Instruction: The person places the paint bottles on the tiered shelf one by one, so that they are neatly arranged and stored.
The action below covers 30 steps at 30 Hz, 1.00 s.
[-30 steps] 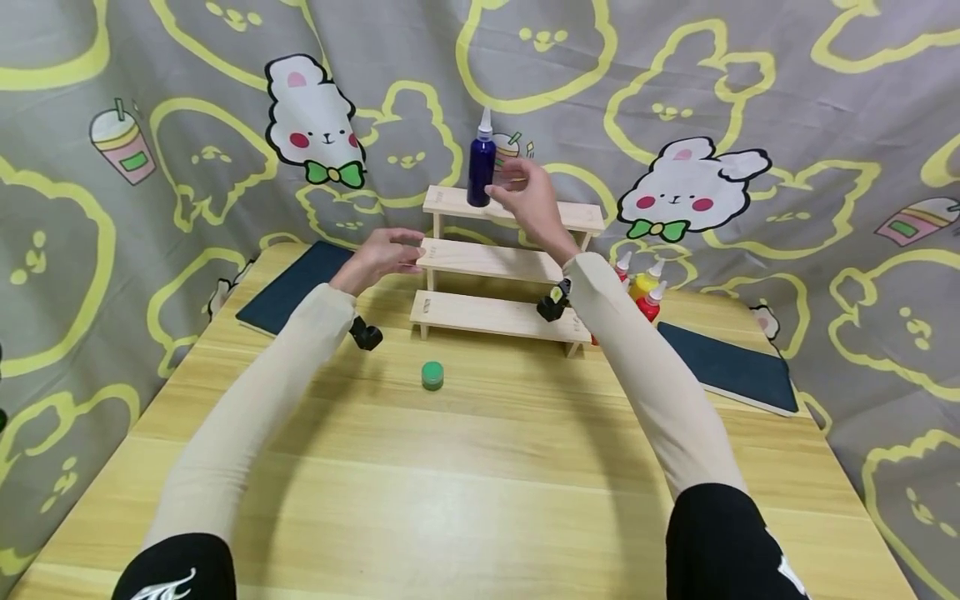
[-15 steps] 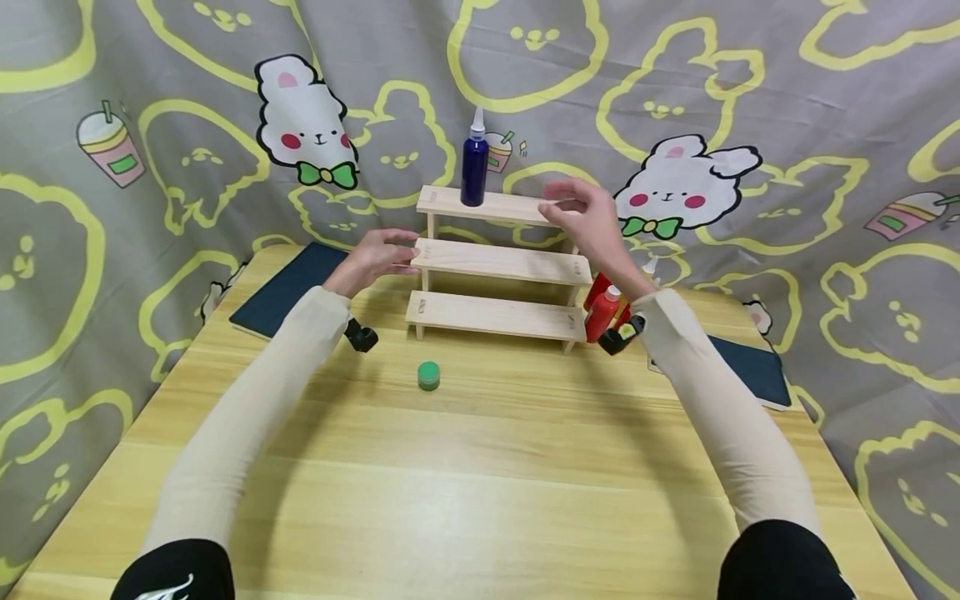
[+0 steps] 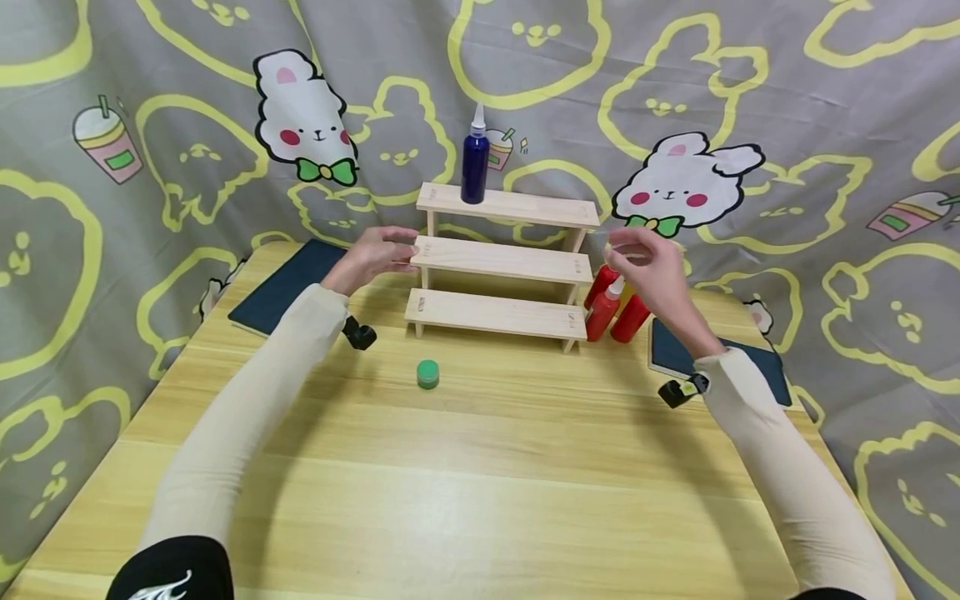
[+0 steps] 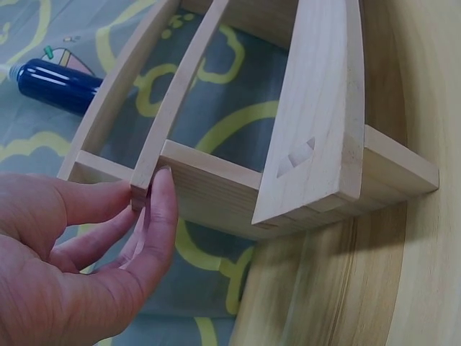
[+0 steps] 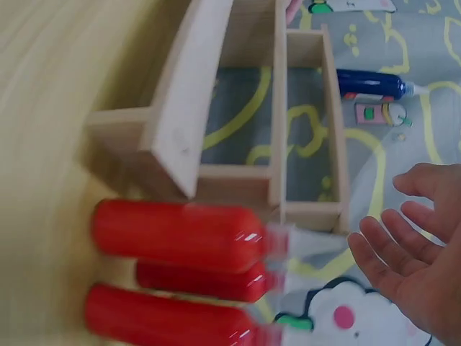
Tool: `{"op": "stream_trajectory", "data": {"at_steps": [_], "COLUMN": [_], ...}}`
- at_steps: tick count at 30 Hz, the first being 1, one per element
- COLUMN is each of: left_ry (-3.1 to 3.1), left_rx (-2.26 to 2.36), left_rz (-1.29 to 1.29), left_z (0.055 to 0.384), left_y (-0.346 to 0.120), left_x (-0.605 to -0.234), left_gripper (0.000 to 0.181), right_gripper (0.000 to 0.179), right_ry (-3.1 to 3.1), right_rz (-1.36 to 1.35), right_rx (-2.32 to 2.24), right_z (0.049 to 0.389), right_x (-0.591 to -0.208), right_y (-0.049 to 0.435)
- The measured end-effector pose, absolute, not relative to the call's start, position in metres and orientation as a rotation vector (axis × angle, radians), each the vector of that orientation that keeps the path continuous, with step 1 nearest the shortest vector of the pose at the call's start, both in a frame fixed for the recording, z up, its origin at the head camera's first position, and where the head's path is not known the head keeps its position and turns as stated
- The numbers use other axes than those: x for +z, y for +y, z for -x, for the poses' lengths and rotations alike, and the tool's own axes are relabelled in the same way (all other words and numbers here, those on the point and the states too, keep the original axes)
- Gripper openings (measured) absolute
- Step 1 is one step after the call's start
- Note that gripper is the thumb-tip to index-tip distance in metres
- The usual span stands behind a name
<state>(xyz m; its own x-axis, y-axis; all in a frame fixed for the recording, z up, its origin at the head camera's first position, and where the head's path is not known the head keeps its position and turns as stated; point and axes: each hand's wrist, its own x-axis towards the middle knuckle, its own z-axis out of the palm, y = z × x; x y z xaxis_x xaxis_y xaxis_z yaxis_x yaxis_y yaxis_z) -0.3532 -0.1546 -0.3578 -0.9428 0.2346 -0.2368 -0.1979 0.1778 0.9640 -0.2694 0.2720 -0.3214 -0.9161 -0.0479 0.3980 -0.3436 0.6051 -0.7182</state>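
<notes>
A three-tier wooden step shelf [image 3: 497, 315] stands against the curtain at the back of the table. My left hand [image 3: 372, 254] pinches the left end of its middle tier between thumb and fingers, as the left wrist view shows at the tier's end [image 4: 141, 176]. On the top tier, left of centre, a dark blue squeeze bottle [image 3: 474, 171] with a white pointed nozzle stands upright. My right hand [image 3: 651, 268] hovers at the shelf's right side with nothing in it, its fingers loosely bent over several red squeeze bottles [image 3: 602, 317]. Part of the bottle group is hidden behind that hand.
A small green-lidded jar [image 3: 428, 374] sits on the table in front of the shelf. Dark flat boards lie on both sides, one at the left [image 3: 281, 287] and another at the right [image 3: 753, 367]. A patterned curtain [image 3: 555, 75] hangs close behind the shelf.
My right hand has come away from the blue bottle, moving right and down to above the red bottles. The blue bottle stays on the top tier. My left hand keeps its place.
</notes>
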Motion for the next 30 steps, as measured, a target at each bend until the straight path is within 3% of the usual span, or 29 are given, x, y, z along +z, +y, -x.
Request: {"op": "stream_trajectory", "data": {"at_steps": [14,30], "left_ry": [2.121,2.111], "left_rx": [1.844,1.878], "left_rz": [-0.025,-0.023], "left_z": [0.354,0.353], "left_y": [-0.154,-0.152], "left_x": [-0.361,-0.362], "left_gripper": [0.053,0.052], "right_gripper": [0.045,0.055], "right_ry": [-2.540,-2.607], "right_rz": [-0.240,-0.265], "right_rx": [1.236,1.205], "right_z": [0.245,0.243], "right_x": [-0.372,-0.411], "right_y": [0.295,0.291]}}
